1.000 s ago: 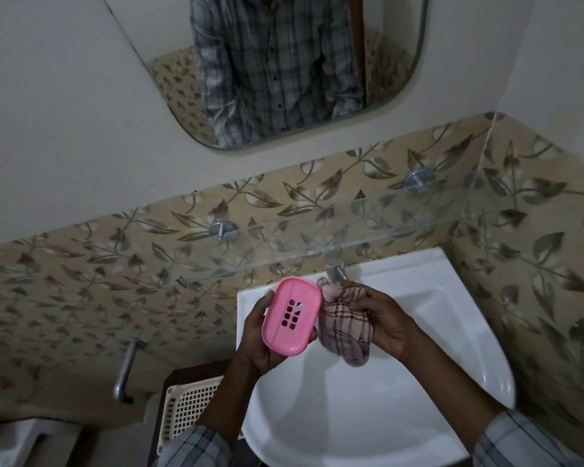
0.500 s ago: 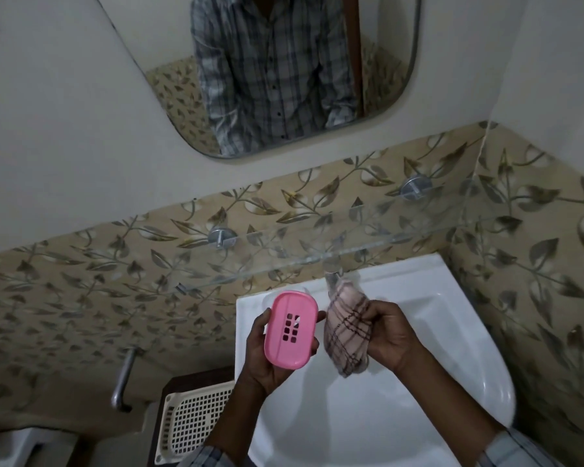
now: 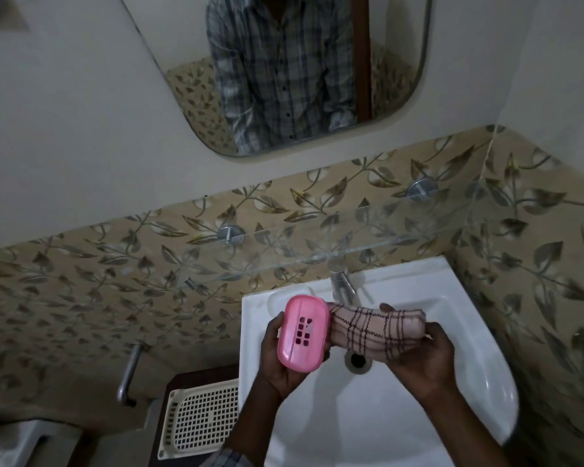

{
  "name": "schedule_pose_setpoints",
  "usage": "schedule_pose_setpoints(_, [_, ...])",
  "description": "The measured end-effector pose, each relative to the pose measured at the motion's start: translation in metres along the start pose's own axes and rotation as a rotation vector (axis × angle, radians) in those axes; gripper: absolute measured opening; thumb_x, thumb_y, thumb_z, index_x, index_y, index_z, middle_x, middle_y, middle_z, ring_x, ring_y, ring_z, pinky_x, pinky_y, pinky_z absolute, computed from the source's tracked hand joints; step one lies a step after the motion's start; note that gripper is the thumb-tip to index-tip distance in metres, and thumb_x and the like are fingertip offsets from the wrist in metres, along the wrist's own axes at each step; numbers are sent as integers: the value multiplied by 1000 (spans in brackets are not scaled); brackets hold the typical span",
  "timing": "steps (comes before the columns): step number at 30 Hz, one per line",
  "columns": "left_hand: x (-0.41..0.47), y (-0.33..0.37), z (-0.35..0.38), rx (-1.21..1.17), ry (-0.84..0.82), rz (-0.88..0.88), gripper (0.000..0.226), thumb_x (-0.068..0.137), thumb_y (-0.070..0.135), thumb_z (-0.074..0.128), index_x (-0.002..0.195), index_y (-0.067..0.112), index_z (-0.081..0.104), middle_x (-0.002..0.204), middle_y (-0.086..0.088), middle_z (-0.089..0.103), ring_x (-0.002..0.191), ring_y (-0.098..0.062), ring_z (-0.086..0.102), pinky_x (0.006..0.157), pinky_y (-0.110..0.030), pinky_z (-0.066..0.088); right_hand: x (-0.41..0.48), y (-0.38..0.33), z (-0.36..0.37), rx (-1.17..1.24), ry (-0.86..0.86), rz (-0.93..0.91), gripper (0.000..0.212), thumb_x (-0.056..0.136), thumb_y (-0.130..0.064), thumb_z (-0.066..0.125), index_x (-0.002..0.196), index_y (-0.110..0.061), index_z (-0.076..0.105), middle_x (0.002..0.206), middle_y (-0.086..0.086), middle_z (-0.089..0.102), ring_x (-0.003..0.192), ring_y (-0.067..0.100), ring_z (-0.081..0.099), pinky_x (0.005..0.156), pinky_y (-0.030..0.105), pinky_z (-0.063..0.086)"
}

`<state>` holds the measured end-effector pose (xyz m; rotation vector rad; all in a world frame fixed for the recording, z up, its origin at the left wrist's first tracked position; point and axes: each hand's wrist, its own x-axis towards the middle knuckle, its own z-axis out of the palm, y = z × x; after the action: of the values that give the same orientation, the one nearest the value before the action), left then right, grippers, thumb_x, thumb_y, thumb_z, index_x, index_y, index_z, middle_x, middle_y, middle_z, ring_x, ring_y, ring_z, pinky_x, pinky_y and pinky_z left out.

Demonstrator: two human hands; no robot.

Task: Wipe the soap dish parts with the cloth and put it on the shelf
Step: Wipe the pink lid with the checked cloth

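While left hand (image 3: 279,374) holds rounded soap dish (image 3: 302,333), checked cloth (image 3: 375,328) touching

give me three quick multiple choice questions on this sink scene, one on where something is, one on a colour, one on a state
1. Where is the soap dish part?
A. in the left hand, above the sink
B. lying down in the sink
C. on the floor

2. What colour is the soap dish part?
A. blue
B. white
C. pink

3. What is the right hand doing?
A. hanging open, holding nothing
B. gripping the checked cloth
C. curled into an empty fist

Answers:
1 A, the left hand's fingers curl round its edges over the white basin.
2 C, its slotted face is plainly pink.
3 B, the fingers wrap the rolled cloth, held right beside the dish part.
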<state>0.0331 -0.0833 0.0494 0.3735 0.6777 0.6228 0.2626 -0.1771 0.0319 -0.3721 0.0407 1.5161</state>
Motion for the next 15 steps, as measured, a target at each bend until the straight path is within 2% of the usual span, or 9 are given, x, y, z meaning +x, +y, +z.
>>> schedule_pose_setpoints(2, [-4,13,0,71,-10,-56,74,63,39,86,119,-5,67,112,-28,68,95,-41,67,81,-48,57,-3,-17,-13,-198,-7,98,81,52,-25,76,125,7,60,130,30,58,118,43,59,98,60,47])
schedule_pose_setpoints(4, [-5,23,4,140,-55,-103,76,69,42,82,125,-6,63,116,-30,65,99,-42,65,85,-47,56,-5,-31,-17,-492,3,212,79,63,-36,76,130,2,57,138,31,51,122,44,55,105,60,38])
schedule_pose_setpoints(6, [-2,30,12,183,-111,-146,76,74,44,77,129,-6,59,119,-30,63,102,-42,63,86,-47,55,-4,-37,-17,-720,17,350,64,88,-56,54,131,-9,60,135,23,58,126,41,54,108,55,39])
schedule_pose_setpoints(7, [-1,32,18,207,-128,-162,76,75,45,76,129,-6,59,119,-30,63,102,-42,63,86,-47,54,-1,-38,-16,-856,-1,387,64,94,-60,42,128,-10,63,131,21,62,123,39,57,104,51,43])
schedule_pose_setpoints(8, [1,34,24,230,-131,-171,75,74,45,76,128,-5,60,119,-29,63,102,-42,63,86,-47,54,4,-37,-12,-981,-26,396,64,94,-61,41,123,-10,66,125,20,66,118,37,61,100,47,47])
schedule_pose_setpoints(11, [5,39,39,276,-139,-201,74,70,44,78,125,-4,63,116,-28,65,98,-42,65,84,-46,56,16,-24,7,-1117,-102,331,40,80,-37,76,99,-2,74,104,23,73,99,35,69,100,55,49])
schedule_pose_setpoints(12, [7,42,42,305,-133,-203,75,69,45,79,125,-3,63,115,-28,65,96,-42,65,83,-46,56,19,-21,10,-1109,-88,297,33,75,-26,80,96,-2,73,102,24,72,98,36,68,103,59,45])
schedule_pose_setpoints(13, [8,44,44,338,-125,-199,76,69,45,80,126,-3,62,115,-27,64,95,-42,66,81,-46,56,22,-20,12,-1092,-76,267,33,72,-22,81,98,-2,72,105,26,71,100,38,68,103,59,45])
schedule_pose_setpoints(15, [8,50,47,392,-131,-188,79,68,44,80,128,-2,59,115,-27,64,92,-42,66,79,-46,57,26,-23,15,-1084,-102,235,45,72,-28,82,109,-6,69,113,24,70,107,39,67,100,53,50])
